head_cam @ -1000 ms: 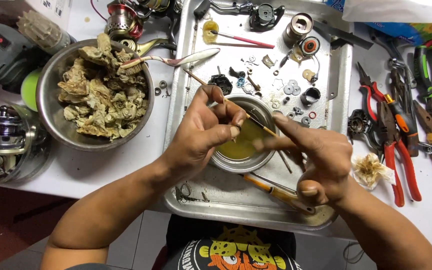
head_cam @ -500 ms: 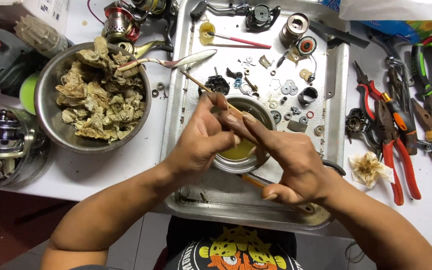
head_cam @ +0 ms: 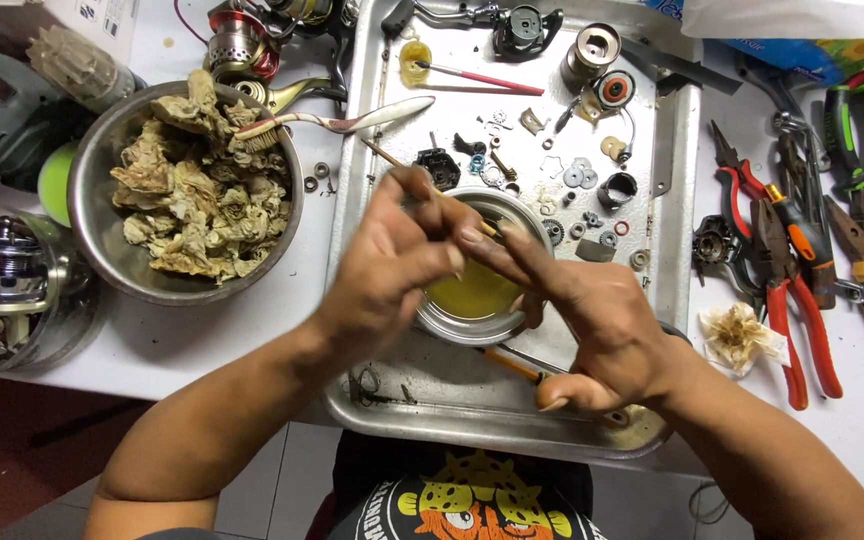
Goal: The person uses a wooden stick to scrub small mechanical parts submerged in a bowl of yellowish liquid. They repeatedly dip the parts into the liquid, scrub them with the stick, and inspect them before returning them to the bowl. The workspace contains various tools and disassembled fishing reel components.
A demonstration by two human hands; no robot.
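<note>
Since half a second back, hands: barely shifted over the small bowl of yellow liquid
left hand: pinches thin wooden brush handle
right hand: fingertips meet left's, grip contents unclear

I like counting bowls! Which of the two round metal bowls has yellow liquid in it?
The small round metal bowl on the metal tray, under both hands, holds yellow liquid. The big round metal bowl to its left holds crumpled stained rags.

Big steel bowl w/ crumpled stained rags sits left of the metal tray. Red-handled pliers & other hand tools lie right, near a rag wad. Fishing reel at far left edge.
</note>
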